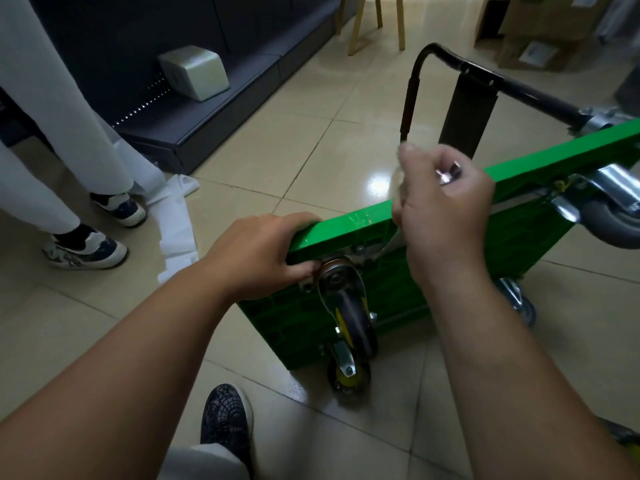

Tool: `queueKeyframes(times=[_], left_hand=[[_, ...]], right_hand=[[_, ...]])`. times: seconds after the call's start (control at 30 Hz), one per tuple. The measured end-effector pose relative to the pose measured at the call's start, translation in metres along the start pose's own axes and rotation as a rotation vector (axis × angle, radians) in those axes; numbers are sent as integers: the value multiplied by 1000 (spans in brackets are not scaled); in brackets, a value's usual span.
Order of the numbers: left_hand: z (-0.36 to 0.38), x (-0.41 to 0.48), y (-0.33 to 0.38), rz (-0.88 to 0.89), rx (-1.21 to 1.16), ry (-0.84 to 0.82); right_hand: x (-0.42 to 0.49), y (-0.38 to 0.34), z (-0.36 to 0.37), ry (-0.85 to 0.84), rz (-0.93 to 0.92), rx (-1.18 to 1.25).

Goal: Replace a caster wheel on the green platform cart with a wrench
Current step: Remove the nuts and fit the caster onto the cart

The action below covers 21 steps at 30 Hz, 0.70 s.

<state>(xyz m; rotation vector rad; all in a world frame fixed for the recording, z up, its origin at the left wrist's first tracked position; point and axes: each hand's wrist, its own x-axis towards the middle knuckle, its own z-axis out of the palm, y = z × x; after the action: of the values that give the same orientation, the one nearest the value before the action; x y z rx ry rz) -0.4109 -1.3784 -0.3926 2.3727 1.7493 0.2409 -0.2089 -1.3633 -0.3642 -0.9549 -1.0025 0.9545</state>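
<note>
The green platform cart (pixel 381 296) stands tipped on its side, underside toward me. My left hand (pixel 263 251) grips its upper edge, fingers curled over the rim just left of a caster wheel (pixel 353 320) with a dark tyre and yellow hub. My right hand (pixel 440 206) grips a metal wrench (pixel 448 173); its shiny end shows above my knuckles and its shaft runs down toward the caster's mounting plate (pixel 363 252). Another caster (pixel 348 374) with a yellow hub lies on the floor below the cart. A grey caster (pixel 609 216) is mounted at the right.
The cart's black folded handle (pixel 464 69) lies on the tiled floor behind it. A person in white trousers and sneakers (pixel 86 249) stands at the left beside white paper. My own shoe (pixel 227 420) is at the bottom. Dark shelving (pixel 214 109) and cardboard boxes (pixel 540 46) are farther back.
</note>
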Motion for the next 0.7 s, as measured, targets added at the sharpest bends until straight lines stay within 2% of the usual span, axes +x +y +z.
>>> queueKeyframes(times=[0.07,0.2,0.27,0.37,0.7], left_hand=[[0,0,-1,4,-9,0],[0,1,0,6,2,-4],[0,1,1,-9,-4,4],[0,3,6,-21,-2,18],[11,22,33,8,-15,143]], right_hand=[[1,-7,2,5,9,3],[-3,18,-30,348,415,669],[-12,42,-46,485,565,862],[-22,72,-55,606,675,1022],[-11,100,-46,734,838,1323]])
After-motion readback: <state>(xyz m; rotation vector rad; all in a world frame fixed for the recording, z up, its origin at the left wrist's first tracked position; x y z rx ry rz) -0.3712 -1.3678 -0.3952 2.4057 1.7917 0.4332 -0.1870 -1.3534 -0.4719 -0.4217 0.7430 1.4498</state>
